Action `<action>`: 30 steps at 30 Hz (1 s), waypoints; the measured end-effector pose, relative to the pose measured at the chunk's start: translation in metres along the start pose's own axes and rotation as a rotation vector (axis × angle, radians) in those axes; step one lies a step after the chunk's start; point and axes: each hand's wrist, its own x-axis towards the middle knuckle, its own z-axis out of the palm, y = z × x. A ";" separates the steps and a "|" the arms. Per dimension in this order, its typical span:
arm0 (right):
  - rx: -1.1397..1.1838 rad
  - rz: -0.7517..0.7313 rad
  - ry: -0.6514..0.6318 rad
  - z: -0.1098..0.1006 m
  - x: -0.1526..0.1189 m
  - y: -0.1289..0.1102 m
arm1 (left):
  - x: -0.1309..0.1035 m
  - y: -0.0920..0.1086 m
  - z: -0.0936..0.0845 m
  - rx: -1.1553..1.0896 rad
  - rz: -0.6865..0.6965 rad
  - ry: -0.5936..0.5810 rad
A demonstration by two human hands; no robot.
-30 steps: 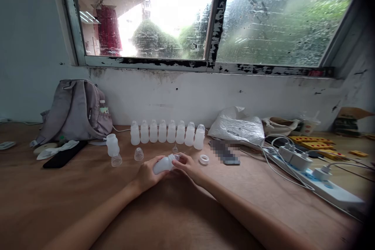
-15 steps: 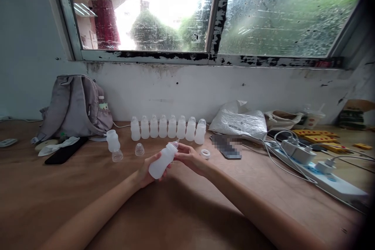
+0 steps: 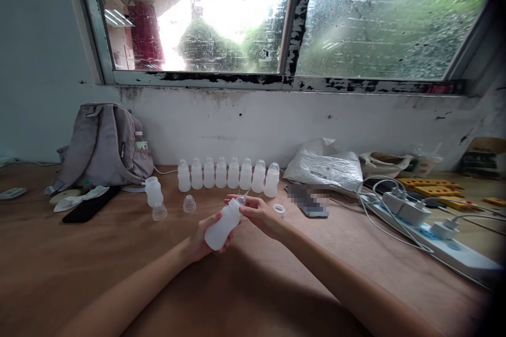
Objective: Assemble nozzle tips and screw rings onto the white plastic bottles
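Observation:
My left hand (image 3: 200,238) is wrapped round a frosted white baby bottle (image 3: 220,228), which tilts with its mouth up and to the right. At that mouth sits a clear bottle nipple (image 3: 242,199), pinched by the fingers of my right hand (image 3: 259,214). Whether the nipple is seated in the neck I cannot tell. To the right of my right hand lies a white screw ring (image 3: 279,210). A clear dome cap (image 3: 189,204) rests on the table, left of the held bottle. Farther left stands an uncapped bottle (image 3: 153,192), with another clear cap (image 3: 159,212) before it.
Several capped bottles (image 3: 234,174) form a row near the wall. A grey backpack (image 3: 105,150) and black phone (image 3: 90,205) are at left. Rightward lie a partly blurred phone (image 3: 316,210), a silver bag (image 3: 324,163) and a power strip (image 3: 454,253) with cables.
Both hands, with the bottle and nipple, have shifted slightly right and down in the picture. The whole view has moved a little too. The grips look the same.

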 end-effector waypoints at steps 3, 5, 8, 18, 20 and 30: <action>-0.084 -0.024 0.061 -0.001 0.000 0.000 | -0.001 0.002 0.005 0.188 0.105 0.080; -0.143 -0.045 0.134 -0.002 0.001 0.006 | -0.001 0.003 0.008 0.393 0.248 0.197; -0.152 -0.044 0.165 -0.003 0.003 0.012 | -0.001 0.002 0.009 0.384 0.220 0.233; 0.044 -0.029 -0.075 0.003 -0.004 -0.006 | -0.003 0.001 0.005 -0.269 -0.127 -0.099; 0.025 -0.027 -0.069 0.003 -0.004 -0.007 | -0.004 0.001 0.007 -0.239 -0.094 -0.088; 0.053 -0.051 -0.012 0.001 -0.008 0.005 | -0.007 -0.005 0.024 0.204 0.141 0.170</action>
